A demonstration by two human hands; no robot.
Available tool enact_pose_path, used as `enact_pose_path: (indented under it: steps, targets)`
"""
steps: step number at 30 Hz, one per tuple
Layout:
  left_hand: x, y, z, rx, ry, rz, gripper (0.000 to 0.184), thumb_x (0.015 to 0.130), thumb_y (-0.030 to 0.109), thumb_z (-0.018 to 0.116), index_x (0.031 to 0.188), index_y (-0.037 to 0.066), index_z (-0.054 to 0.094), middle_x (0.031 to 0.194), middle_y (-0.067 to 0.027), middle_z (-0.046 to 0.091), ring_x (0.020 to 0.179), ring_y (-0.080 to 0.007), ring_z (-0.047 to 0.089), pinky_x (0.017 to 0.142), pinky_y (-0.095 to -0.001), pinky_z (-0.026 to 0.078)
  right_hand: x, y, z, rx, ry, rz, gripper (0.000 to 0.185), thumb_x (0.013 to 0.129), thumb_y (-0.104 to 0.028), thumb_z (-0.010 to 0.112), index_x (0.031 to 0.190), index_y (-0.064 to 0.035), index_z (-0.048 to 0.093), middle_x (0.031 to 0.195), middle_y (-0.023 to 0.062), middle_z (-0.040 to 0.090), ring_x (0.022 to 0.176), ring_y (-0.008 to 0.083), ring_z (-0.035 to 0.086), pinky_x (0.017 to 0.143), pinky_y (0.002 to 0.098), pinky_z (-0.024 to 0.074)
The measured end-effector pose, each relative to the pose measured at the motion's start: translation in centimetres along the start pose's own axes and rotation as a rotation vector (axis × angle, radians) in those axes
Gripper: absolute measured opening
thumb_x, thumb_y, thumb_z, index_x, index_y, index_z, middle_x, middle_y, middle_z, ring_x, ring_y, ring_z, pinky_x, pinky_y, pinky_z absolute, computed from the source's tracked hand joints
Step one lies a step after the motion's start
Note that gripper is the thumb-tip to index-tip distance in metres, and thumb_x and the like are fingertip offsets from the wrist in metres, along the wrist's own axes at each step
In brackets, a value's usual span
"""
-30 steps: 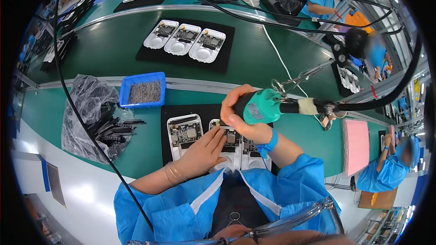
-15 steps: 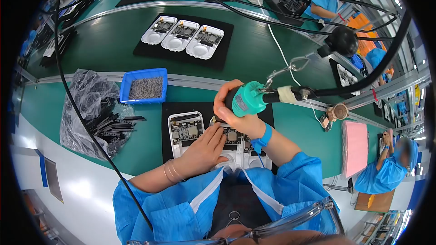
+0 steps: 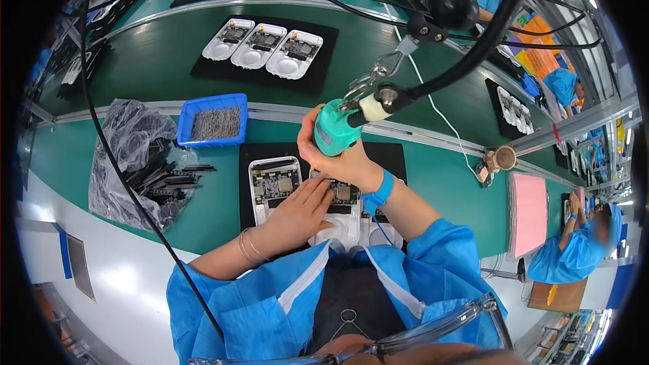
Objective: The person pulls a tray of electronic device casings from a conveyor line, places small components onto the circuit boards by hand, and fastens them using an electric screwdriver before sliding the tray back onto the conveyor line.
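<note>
- Your right hand (image 3: 345, 162) has shifted toward the left of the frame since the earlier picture, bringing the green tool (image 3: 338, 128) with it; its black cable (image 3: 466, 64) has swung left too.
- Your right fingers are curled around the tool's body just above the centre; its lower end is hidden behind your hand.
- Your left hand (image 3: 287, 220) lies over the middle white casing (image 3: 345, 223) at lower centre, fingers nearly straight and together; you cannot tell whether the fingertips pinch anything.
- That casing sits between the left casing (image 3: 274, 186) and the right casing (image 3: 378, 233), all on a black mat (image 3: 392, 157).
- Left of centre, your blue bin (image 3: 211, 142) holds small grey parts; black strips (image 3: 165, 181) spill from a clear bag (image 3: 111, 162) below and left of it.
</note>
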State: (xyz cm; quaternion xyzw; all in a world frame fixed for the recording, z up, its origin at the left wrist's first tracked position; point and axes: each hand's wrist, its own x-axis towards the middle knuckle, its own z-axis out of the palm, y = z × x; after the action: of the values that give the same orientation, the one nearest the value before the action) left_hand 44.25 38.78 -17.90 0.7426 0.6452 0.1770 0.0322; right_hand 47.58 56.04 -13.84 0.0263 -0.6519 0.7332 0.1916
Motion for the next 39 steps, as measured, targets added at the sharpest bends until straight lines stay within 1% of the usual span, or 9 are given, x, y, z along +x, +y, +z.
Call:
enact_pose_path:
  steps: [6, 10, 16, 19, 21, 22, 28, 34, 39]
  targets:
    - [-5.9, 0.6, -4.1, -0.042, -0.082, 0.012, 0.036, 0.075, 0.013, 0.065, 0.107, -0.003, 0.058, 0.116, -0.0169, 0.055, 0.117, -0.0325, 0.050, 0.098, -0.0413, 0.044, -0.7, -0.9, -1.2, 0.053, 0.128, -0.072, 0.027, 0.081, 0.000, 0.061, 0.102, -0.0045, 0.045, 0.072, 0.0049, 0.053, 0.060, 0.0107, 0.050, 0.054, 0.0252, 0.0409]
    - [-8.5, -0.4, -4.3, 0.035, -0.056, 0.065, 0.028, 0.073, 0.009, 0.065, 0.098, -0.002, 0.062, 0.107, -0.0133, 0.059, 0.108, -0.0298, 0.056, 0.092, -0.0392, 0.048, -0.8, -0.9, -2.4, 0.229, 0.151, -0.128, 0.024, 0.085, -0.010, 0.060, 0.099, -0.0055, 0.042, 0.067, 0.0065, 0.050, 0.052, 0.0111, 0.042, 0.049, 0.0261, 0.0369]
    - [-8.5, -1.4, -5.1, -0.017, -0.073, 0.036, 0.026, 0.072, 0.008, 0.064, 0.097, 0.001, 0.063, 0.106, -0.0107, 0.061, 0.106, -0.0280, 0.058, 0.091, -0.0387, 0.049, -1.2, -2.2, -3.7, 0.189, 0.121, -0.128, 0.026, 0.083, -0.011, 0.063, 0.098, -0.0050, 0.043, 0.064, 0.0061, 0.048, 0.049, 0.0110, 0.041, 0.047, 0.0262, 0.0355]
    - [-6.6, -2.6, -6.2, 0.053, 0.080, 0.021, 0.027, 0.072, 0.006, 0.063, 0.098, 0.003, 0.062, 0.105, -0.0101, 0.061, 0.106, -0.0286, 0.058, 0.093, -0.0386, 0.048, -1.4, -3.2, -4.6, 0.219, 0.094, -0.188, 0.025, 0.081, -0.005, 0.063, 0.099, -0.0039, 0.045, 0.070, 0.0052, 0.051, 0.057, 0.0104, 0.047, 0.052, 0.0251, 0.0403]
    - [-4.6, -6.7, -7.3, 0.170, 0.148, -0.204, 0.021, 0.073, 0.003, 0.059, 0.094, 0.003, 0.062, 0.095, -0.0132, 0.059, 0.094, -0.0331, 0.058, 0.082, -0.0428, 0.049, -1.7, -3.4, -4.6, 0.331, 0.063, -0.181, 0.026, 0.079, 0.001, 0.062, 0.101, -0.0027, 0.048, 0.075, 0.0048, 0.055, 0.065, 0.0101, 0.054, 0.058, 0.0239, 0.0451]
    - [-4.2, -9.8, -6.9, 0.219, 0.330, -0.253, 0.016, 0.075, 0.003, 0.058, 0.090, 0.003, 0.060, 0.090, -0.0136, 0.058, 0.090, -0.0343, 0.057, 0.076, -0.0442, 0.048, -1.8, -3.7, -4.5, 0.336, 0.055, -0.165, 0.027, 0.078, 0.001, 0.062, 0.101, -0.0028, 0.048, 0.075, 0.0049, 0.055, 0.065, 0.0100, 0.054, 0.058, 0.0239, 0.0452]
    - [-1.1, -19.2, -6.9, 0.242, -0.168, -0.654, 0.009, 0.077, 0.008, 0.064, 0.085, 0.005, 0.064, 0.092, -0.0119, 0.059, 0.094, -0.0314, 0.057, 0.080, -0.0412, 0.049, -2.5, -3.9, -5.0, 0.167, 0.093, -0.128, 0.029, 0.077, -0.001, 0.065, 0.100, -0.0027, 0.047, 0.075, 0.0054, 0.056, 0.064, 0.0105, 0.054, 0.057, 0.0241, 0.0453]
    - [-1.0, -19.0, -6.1, 0.212, 0.011, -0.622, 0.006, 0.076, 0.010, 0.066, 0.077, 0.005, 0.063, 0.088, -0.0114, 0.059, 0.091, -0.0313, 0.058, 0.079, -0.0405, 0.049, -2.5, -3.2, -5.3, 0.207, 0.094, -0.117, 0.027, 0.078, -0.001, 0.065, 0.099, -0.0019, 0.048, 0.075, 0.0046, 0.056, 0.065, 0.0098, 0.054, 0.059, 0.0237, 0.0452]
    - [-0.3, -19.0, -6.2, 0.156, -0.054, -0.605, 0.008, 0.078, 0.011, 0.065, 0.076, 0.004, 0.063, 0.085, -0.0122, 0.059, 0.089, -0.0306, 0.059, 0.078, -0.0405, 0.049, -2.3, -2.8, -5.4, 0.201, 0.072, -0.114, 0.027, 0.077, 0.000, 0.064, 0.100, -0.0019, 0.050, 0.077, 0.0039, 0.056, 0.067, 0.0091, 0.054, 0.059, 0.0235, 0.0446]
